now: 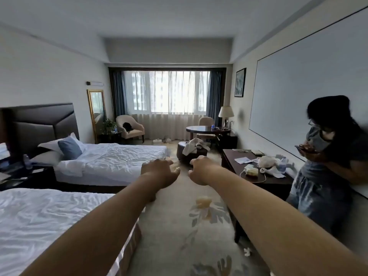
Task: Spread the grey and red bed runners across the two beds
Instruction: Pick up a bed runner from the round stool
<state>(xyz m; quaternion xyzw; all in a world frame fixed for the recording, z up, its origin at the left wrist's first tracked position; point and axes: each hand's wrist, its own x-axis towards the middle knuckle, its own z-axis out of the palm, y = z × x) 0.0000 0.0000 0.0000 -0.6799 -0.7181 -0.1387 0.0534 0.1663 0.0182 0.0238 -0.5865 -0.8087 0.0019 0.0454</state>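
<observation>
Two beds with rumpled white sheets stand on the left: the near bed (45, 222) at the lower left and the far bed (119, 158) beyond it, with white pillows and a blue cushion (69, 149). No grey or red runner shows on either bed. Both my arms reach forward over the carpet aisle. My left hand (160, 171) and my right hand (201, 169) hang side by side with fingers loosely curled, holding nothing.
A person (328, 162) stands at the right wall looking at a phone, beside a dark desk (256, 176) with scattered items. A round ottoman (189, 153) with crumpled cloth sits ahead. Farther back stand a round table (207, 129), armchairs and a curtained window. A nightstand (25, 176) separates the beds.
</observation>
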